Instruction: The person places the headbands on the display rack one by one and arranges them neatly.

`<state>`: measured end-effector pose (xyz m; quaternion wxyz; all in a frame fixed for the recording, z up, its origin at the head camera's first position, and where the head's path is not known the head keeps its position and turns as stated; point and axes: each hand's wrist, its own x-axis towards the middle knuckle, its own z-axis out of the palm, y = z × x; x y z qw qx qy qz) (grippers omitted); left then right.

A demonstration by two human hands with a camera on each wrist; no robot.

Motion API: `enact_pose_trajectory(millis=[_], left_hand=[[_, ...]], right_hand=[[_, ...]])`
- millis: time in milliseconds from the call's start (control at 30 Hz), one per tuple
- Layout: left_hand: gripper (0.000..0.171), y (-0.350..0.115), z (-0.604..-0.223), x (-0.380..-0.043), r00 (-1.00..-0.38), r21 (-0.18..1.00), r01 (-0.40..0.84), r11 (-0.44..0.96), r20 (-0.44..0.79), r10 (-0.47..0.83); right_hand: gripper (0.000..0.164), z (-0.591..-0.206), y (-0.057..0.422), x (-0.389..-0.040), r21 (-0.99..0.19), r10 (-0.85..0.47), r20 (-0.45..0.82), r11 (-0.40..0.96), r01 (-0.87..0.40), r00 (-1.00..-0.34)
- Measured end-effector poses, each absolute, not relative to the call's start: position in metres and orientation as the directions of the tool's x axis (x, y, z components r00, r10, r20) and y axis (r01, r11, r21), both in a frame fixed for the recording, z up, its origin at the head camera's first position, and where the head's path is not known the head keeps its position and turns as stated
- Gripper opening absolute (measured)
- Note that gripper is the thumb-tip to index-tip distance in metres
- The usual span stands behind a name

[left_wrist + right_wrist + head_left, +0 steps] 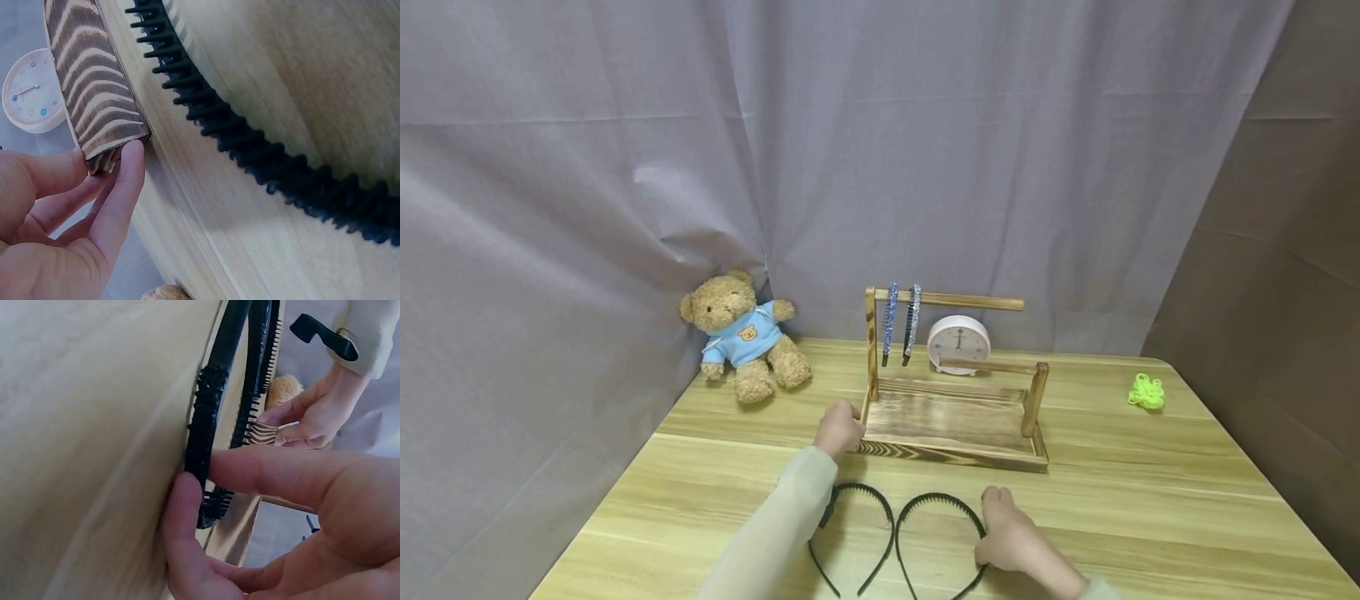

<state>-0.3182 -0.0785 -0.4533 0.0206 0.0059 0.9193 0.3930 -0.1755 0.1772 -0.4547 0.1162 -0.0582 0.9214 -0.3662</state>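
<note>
My left hand (839, 427) holds the near left corner of a wooden headband rack (951, 455); in the left wrist view its thumb and fingers close around the corner of the striped wood (100, 81). Two black toothed headbands lie side by side on the table before the rack. The right-hand headband (936, 497) is pinched at its outer side between thumb and fingers of my right hand (1011, 533). Part of the left-hand headband (891, 533) passes behind my left sleeve. On the rack's upper bar hang a blue glittery headband (890, 321) and a silver glittery one (913, 321).
A teddy bear (745, 337) in a blue shirt sits at the back left. Behind the rack stands a round white clock (958, 340). A bright green knotted bundle (1147, 392) lies far right on the wooden table (1150, 483). Grey curtains (1000, 167) border the back and sides.
</note>
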Motion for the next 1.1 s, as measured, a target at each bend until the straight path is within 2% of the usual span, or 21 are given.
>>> enact_pose_trajectory(millis=[133,267,400,633,767,900,1100], left_hand=[[0.033,-0.079,-0.453,-0.319,-0.999,0.726,-0.005,0.688,-0.037,0.031],[0.033,-0.079,-0.453,-0.319,-0.999,0.73,-0.003,0.683,-0.037,0.036],[0.033,-0.079,-0.455,-0.32,-0.999,0.732,-0.011,0.681,-0.044,0.032],[0.033,-0.079,-0.454,-0.319,-0.998,0.734,-0.013,0.679,-0.048,0.033],[0.033,-0.078,-0.454,-0.318,-0.998,0.734,-0.015,0.679,-0.053,0.035],[0.033,-0.078,-0.453,-0.318,-0.997,0.743,-0.027,0.669,-0.067,0.034],[0.031,-0.078,-0.45,-0.316,-0.998,0.734,-0.013,0.679,-0.056,0.041]], right_hand=[[0.063,-0.456,0.186,-0.179,-0.784,-0.254,-0.185,0.621,-0.014,-0.949],[0.051,-0.457,0.199,-0.186,-0.865,-0.307,-0.245,0.498,0.064,-0.92],[0.041,-0.458,0.207,-0.191,-0.892,-0.319,-0.297,0.429,0.143,-0.9],[0.027,-0.459,0.216,-0.192,-0.915,-0.394,-0.317,0.367,0.169,-0.863],[0.027,-0.462,0.219,-0.191,-0.928,-0.436,-0.327,0.314,0.198,-0.839],[0.026,-0.465,0.218,-0.194,-0.953,-0.461,-0.279,0.241,0.184,-0.842],[0.024,-0.466,0.215,-0.197,-0.981,-0.506,-0.161,0.174,0.083,-0.847]])
